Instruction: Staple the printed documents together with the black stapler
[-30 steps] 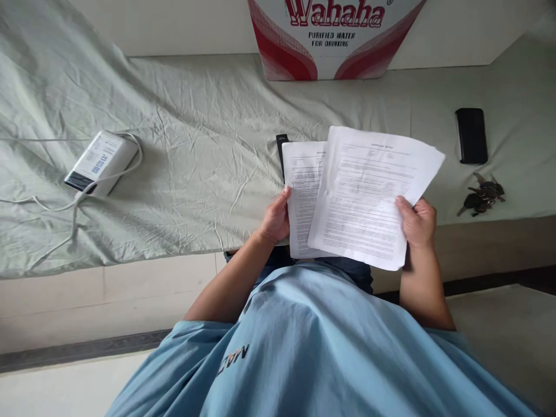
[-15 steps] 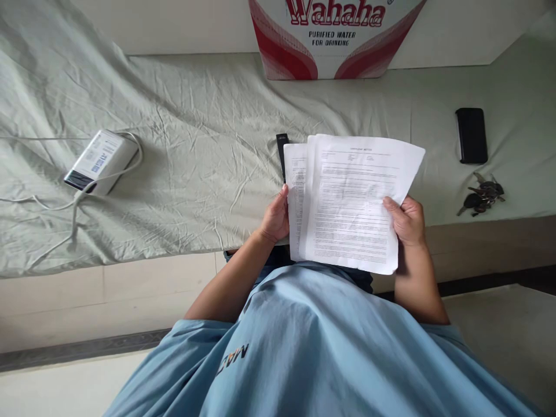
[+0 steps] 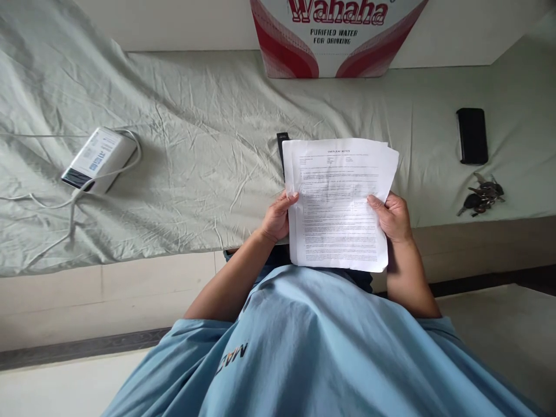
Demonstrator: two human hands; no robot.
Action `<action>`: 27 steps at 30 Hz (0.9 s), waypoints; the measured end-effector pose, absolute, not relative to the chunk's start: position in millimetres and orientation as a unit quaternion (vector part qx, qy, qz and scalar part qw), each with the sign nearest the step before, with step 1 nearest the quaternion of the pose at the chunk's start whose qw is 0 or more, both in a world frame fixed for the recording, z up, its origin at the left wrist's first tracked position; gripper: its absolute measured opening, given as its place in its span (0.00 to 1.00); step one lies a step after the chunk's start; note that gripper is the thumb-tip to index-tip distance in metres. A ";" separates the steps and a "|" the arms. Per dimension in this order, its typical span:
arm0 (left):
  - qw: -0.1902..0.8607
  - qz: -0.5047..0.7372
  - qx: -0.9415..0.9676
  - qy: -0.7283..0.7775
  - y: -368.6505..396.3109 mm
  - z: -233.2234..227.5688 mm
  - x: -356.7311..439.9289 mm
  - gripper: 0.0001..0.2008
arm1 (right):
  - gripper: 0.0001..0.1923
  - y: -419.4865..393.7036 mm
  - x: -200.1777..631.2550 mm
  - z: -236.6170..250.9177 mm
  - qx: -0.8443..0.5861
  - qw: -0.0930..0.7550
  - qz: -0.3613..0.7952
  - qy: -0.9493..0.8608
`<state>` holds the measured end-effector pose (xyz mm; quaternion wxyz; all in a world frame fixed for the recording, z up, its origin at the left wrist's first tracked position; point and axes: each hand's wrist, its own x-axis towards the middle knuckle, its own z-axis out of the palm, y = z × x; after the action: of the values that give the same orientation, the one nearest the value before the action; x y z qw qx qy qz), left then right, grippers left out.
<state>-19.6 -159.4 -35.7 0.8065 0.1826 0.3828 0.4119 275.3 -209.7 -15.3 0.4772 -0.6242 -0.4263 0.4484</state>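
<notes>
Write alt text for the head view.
A person's left hand and right hand hold a stack of printed papers above a sheet-covered bed. A phone and keys lie to the right.

A big bed [image 3: 182, 174] fills most of the view, and it is covered with a wrinkled, pale green sheet [image 3: 208, 127]. The side of the bed is a plain cream board [image 3: 108, 289], and below it the floor [image 3: 65, 388] is light with a dark strip [image 3: 78, 350] along the edge. Behind the bed is a white wall [image 3: 165, 23], and the light is soft and even.
</notes>
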 end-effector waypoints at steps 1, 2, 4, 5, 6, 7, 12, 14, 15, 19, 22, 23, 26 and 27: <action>0.805 0.412 0.184 0.385 -159.5 -36.5 -20.1 0.25 | 0.22 -210.0 275.1 -16.4 -0.624 0.478 0.448 -0.426; 0.803 0.412 0.184 0.389 -159.5 -37.5 -20.5 0.26 | 0.22 -210.5 274.9 -17.5 -0.624 0.479 0.448 -0.425; 0.803 0.410 0.181 0.394 -159.6 -39.4 -21.4 0.26 | 0.21 -211.7 275.0 -19.4 -0.622 0.480 0.452 -0.423; 0.804 0.408 0.179 0.394 -159.7 -40.4 -21.6 0.27 | 0.21 -212.2 275.3 -20.2 -0.622 0.480 0.453 -0.421; 0.805 0.407 0.176 0.394 -159.7 -41.1 -21.6 0.27 | 0.21 -212.7 275.7 -20.8 -0.622 0.480 0.453 -0.422; 0.806 0.408 0.174 0.392 -159.8 -41.7 -21.4 0.28 | 0.21 -213.0 276.2 -21.3 -0.624 0.479 0.451 -0.423; 0.798 0.418 0.176 0.396 -160.5 -41.9 -19.0 0.29 | 0.22 -212.9 279.2 -21.9 -0.633 0.475 0.432 -0.432; 0.794 0.421 0.175 0.402 -160.8 -41.6 -18.4 0.29 | 0.23 -212.4 279.5 -20.8 -0.638 0.472 0.424 -0.437; 0.792 0.423 0.175 0.404 -160.9 -41.7 -18.2 0.29 | 0.23 -212.1 279.3 -20.0 -0.640 0.470 0.420 -0.440; 0.785 0.433 0.172 0.407 -161.3 -43.0 -17.7 0.30 | 0.22 -211.8 277.3 -17.2 -0.643 0.465 0.416 -0.445; 0.784 0.439 0.167 0.406 -161.7 -44.7 -17.4 0.31 | 0.22 -213.1 276.7 -20.2 -0.637 0.465 0.422 -0.448; 0.784 0.439 0.163 0.406 -161.8 -45.3 -17.3 0.31 | 0.22 -213.7 277.3 -22.4 -0.636 0.464 0.421 -0.449; 0.787 0.444 0.150 0.402 -162.0 -47.7 -16.9 0.29 | 0.23 -215.4 282.5 -30.4 -0.653 0.466 0.395 -0.448; 0.789 0.446 0.146 0.397 -161.9 -48.6 -16.8 0.29 | 0.23 -215.9 285.4 -32.4 -0.664 0.468 0.379 -0.443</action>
<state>-16.8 -161.9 -48.6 0.7889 0.1457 0.3968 0.4460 285.4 -215.9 -32.4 0.4683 -0.6636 -0.4433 0.3792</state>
